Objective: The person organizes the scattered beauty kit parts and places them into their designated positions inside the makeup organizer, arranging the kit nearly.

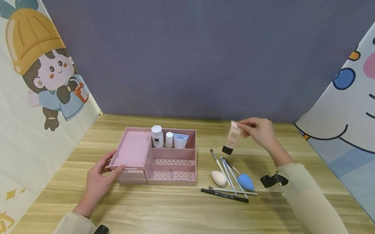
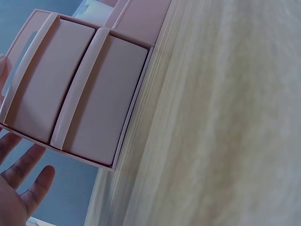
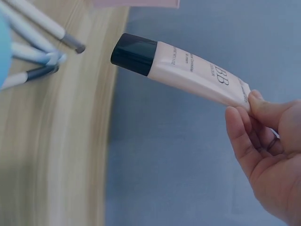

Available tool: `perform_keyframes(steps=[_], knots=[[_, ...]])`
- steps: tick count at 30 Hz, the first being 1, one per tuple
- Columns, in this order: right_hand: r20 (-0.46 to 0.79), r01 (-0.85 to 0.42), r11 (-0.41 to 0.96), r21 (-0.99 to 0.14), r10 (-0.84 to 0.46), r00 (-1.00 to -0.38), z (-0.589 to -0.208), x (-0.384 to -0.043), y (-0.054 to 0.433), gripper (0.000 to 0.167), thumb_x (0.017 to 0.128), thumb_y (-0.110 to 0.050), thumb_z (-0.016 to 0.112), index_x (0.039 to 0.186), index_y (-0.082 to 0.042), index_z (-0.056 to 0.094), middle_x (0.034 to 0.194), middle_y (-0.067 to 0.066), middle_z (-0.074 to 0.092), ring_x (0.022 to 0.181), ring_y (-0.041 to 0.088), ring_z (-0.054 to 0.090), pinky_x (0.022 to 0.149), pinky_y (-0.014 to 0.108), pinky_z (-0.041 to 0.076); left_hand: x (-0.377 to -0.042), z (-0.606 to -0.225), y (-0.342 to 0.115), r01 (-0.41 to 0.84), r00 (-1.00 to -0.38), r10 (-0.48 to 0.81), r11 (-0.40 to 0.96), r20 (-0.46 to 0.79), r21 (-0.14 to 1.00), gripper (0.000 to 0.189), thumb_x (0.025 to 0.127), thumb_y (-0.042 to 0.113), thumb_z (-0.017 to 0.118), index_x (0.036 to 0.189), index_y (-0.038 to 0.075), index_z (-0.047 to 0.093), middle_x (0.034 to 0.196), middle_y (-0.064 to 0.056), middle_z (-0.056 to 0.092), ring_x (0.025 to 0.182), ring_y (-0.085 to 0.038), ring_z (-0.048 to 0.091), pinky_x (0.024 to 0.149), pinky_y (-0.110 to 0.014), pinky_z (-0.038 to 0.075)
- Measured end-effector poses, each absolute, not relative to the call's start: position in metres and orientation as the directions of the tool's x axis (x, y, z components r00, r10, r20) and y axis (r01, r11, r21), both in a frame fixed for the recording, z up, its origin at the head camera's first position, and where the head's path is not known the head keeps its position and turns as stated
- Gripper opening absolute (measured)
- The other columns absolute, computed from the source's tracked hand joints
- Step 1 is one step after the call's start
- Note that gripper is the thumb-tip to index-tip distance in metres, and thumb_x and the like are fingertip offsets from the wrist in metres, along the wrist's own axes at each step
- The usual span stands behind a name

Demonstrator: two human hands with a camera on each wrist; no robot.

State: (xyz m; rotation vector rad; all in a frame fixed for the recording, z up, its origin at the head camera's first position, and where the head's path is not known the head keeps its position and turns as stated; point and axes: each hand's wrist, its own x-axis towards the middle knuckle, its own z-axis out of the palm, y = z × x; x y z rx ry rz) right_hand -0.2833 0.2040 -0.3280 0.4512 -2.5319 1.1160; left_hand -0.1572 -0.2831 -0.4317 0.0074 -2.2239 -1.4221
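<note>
My right hand (image 1: 258, 131) pinches a pale pink BB cream tube (image 1: 232, 136) by its crimped end between thumb and fingers. The tube hangs above the table, its black cap (image 3: 134, 52) pointing down. My left hand (image 1: 100, 179) grips the front left corner of a pink makeup organizer (image 1: 196, 166), thumb at the front top edge and fingers along the left side. Two closed drawers (image 2: 104, 96) show on its front in the left wrist view. A white bottle (image 1: 157, 136), a smaller white-capped bottle (image 1: 169, 140) and a light blue tube (image 1: 180, 141) stand in its back compartment.
Right of the organizer lie several makeup brushes (image 1: 224, 169), a cream sponge (image 1: 218, 178), a blue sponge (image 1: 245, 182) and a black pen (image 1: 225, 195). A grey-blue panel (image 1: 190, 61) stands behind the wooden table (image 1: 158, 213); printed cloths (image 1: 6, 98) flank both sides.
</note>
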Motion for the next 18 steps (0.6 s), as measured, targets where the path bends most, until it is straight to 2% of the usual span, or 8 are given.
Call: perform_keyframes(steps=[5,12,18], knots=[[0.429,-0.414,0.641,-0.646,-0.144,-0.892,-0.320,-0.285,0.193,0.016,0.092,-0.011,0.073,0.099,0.003,0.076,0.079,0.016,0.072,0.059,0.015,0.064,0.052,0.023,0.055,-0.158,-0.431,-0.283,0.247,-0.882,-0.262,0.451,0.392,0.858,0.059,0.081,0.000,0.081,0.136,0.002,0.059,0.128,-0.020,0.062,0.093,0.011,0.056,0.076,-0.007,0.047],[0.448,-0.431,0.616,-0.659,-0.139,-0.883,-0.314,-0.286,0.176,0.015,0.091,-0.009,0.073,0.100,0.003,0.076,0.084,0.019,0.073,0.061,0.023,0.067,0.053,0.022,0.055,-0.158,-0.430,-0.284,0.237,-0.889,-0.257,0.448,0.378,0.862,0.059,0.082,0.002,0.080,0.136,0.002,0.058,0.129,-0.020,0.062,0.093,0.011,0.056,0.076,-0.007,0.047],[0.468,-0.454,0.583,-0.674,-0.140,-0.873,-0.313,-0.286,0.162,0.013,0.091,-0.008,0.073,0.099,0.002,0.076,0.084,0.018,0.073,0.060,0.019,0.066,0.053,0.023,0.055,-0.159,-0.432,-0.285,0.230,-0.889,-0.266,0.444,0.372,0.866,0.059,0.082,0.001,0.081,0.136,0.002,0.058,0.128,-0.018,0.062,0.092,0.010,0.057,0.076,-0.007,0.048]])
